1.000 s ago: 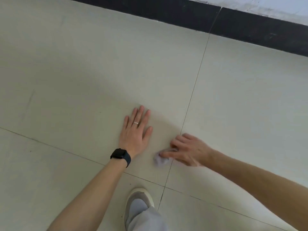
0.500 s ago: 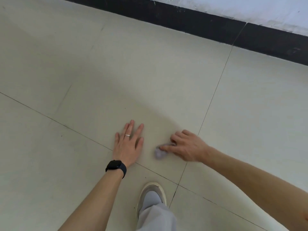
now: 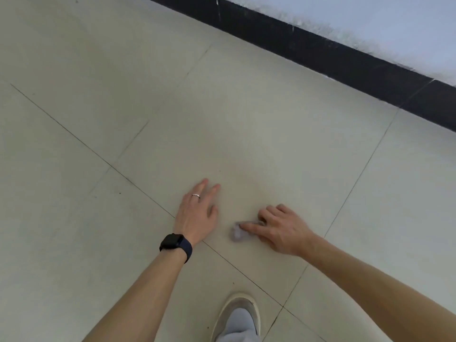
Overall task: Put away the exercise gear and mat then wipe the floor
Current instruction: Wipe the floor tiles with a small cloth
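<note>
The pale tiled floor (image 3: pixel 246 114) fills the view. My left hand (image 3: pixel 197 213) lies flat on a tile with its fingers straight, a ring on one finger and a black watch on the wrist. Just to its right, my right hand (image 3: pixel 278 228) presses a small crumpled pale-grey wipe (image 3: pixel 236 233) against the floor, its fingers curled over the wad. Most of the wipe is hidden under those fingers. No exercise gear or mat is in view.
A black skirting strip (image 3: pixel 345 62) runs diagonally along the wall at the upper right. My shoe (image 3: pixel 238 314) and grey trouser leg stand on the floor at the bottom centre. Dark grout lines cross the tiles.
The view has swung, so the wall now runs more steeply at the upper right. Both hands stay on the floor side by side, the right one still on the wipe.
</note>
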A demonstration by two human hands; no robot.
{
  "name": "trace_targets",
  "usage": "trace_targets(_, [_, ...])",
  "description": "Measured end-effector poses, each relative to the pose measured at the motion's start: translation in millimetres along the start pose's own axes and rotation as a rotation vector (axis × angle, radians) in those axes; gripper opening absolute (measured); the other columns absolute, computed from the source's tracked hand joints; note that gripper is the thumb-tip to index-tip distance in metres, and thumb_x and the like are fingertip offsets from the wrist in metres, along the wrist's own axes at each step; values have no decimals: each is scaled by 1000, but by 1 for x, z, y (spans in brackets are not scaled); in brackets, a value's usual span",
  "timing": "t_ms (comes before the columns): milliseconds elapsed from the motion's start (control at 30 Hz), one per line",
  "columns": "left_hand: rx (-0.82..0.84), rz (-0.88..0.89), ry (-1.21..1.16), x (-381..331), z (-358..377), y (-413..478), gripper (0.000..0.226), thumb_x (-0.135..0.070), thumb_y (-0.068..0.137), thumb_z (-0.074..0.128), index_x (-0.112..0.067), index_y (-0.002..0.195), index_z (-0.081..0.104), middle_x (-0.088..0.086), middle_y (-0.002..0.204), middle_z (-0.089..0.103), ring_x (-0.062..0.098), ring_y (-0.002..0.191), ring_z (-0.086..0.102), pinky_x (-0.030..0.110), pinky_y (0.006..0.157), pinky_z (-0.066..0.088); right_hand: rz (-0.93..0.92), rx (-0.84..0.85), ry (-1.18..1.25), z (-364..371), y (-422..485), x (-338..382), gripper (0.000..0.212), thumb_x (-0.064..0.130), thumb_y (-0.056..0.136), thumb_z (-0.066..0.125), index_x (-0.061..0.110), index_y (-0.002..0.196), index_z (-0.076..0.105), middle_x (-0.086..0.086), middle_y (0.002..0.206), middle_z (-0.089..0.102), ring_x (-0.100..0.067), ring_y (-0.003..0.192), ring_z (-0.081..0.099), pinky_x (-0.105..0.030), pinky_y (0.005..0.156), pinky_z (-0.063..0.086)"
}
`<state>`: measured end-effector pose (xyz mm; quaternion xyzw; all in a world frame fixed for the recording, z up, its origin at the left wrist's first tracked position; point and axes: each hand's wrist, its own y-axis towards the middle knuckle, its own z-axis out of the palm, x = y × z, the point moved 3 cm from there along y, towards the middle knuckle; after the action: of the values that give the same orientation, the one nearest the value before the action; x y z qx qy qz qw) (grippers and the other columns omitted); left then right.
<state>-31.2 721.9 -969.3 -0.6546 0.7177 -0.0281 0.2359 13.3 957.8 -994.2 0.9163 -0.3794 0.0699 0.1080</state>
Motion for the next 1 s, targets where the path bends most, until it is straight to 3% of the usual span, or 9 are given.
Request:
trace_targets(200, [182,-199,100,55,-17,33,72,-58,101,29,-36,158,-8,-4,165,-20,20,153,-14,46,124,2,1227,22,222,-19,72,-79,53,45,102,31,39,154,20,-11,126,46,-34,116,44,-47,95,36])
trace_targets(267, [190,-180,70,58,-15,34,72,-60,101,29,-38,157,-9,-6,164,-21,19,153,-15,44,125,4,1109,97,184,-11,100,-52,58,46,103,28,34,157,13,-10,124,45,-34,115,44,-48,94,37])
trace_targets(400, [185,-135,39,65,-20,37,64,-39,105,33,-40,158,-3,-11,165,-17,18,153,-11,40,124,13,354,86,95,17,126,29,63,28,87,53,29,149,40,-8,100,51,-32,85,53,-39,68,41])
trace_targets(533, [235,-78,31,82,-27,42,77,-4,101,30,-48,155,-3,-22,163,-15,5,152,-11,35,118,32,-305,180,45,25,122,34,52,26,86,50,40,136,51,0,93,52,-23,80,46,-34,64,39])
trace_targets(600, [228,-76,31,82,-25,42,83,0,98,30,-51,154,-5,-26,160,-19,3,151,-12,36,114,37,-182,128,-20,19,130,-1,52,27,87,51,41,136,51,-1,91,52,-25,78,49,-35,64,40])
trace_targets(733, [193,-81,26,79,-25,40,89,4,95,28,-53,152,-9,-30,157,-24,4,151,-13,32,106,46,798,-52,12,1,119,-73,55,29,92,52,34,146,45,-11,95,53,-35,85,53,-42,72,44])
trace_targets(800, [177,-94,31,76,-27,38,87,2,95,29,-52,153,-5,-27,160,-20,5,152,-11,32,104,47,1040,-111,42,4,105,-56,57,29,92,55,32,148,45,-12,96,52,-34,86,51,-41,72,42])
trace_targets(833, [166,-117,37,72,-30,38,83,-1,96,32,-50,154,1,-25,162,-13,7,152,-7,33,102,49,965,-113,66,8,97,-33,58,29,91,53,31,149,44,-11,94,51,-33,82,50,-39,69,41])
trace_targets(1000, [-10,-145,126,38,-52,68,44,-26,95,47,-28,139,47,7,146,41,30,128,42,40,95,45,-33,153,165,16,34,93,45,32,85,56,40,130,57,3,84,49,-21,72,49,-32,64,41])
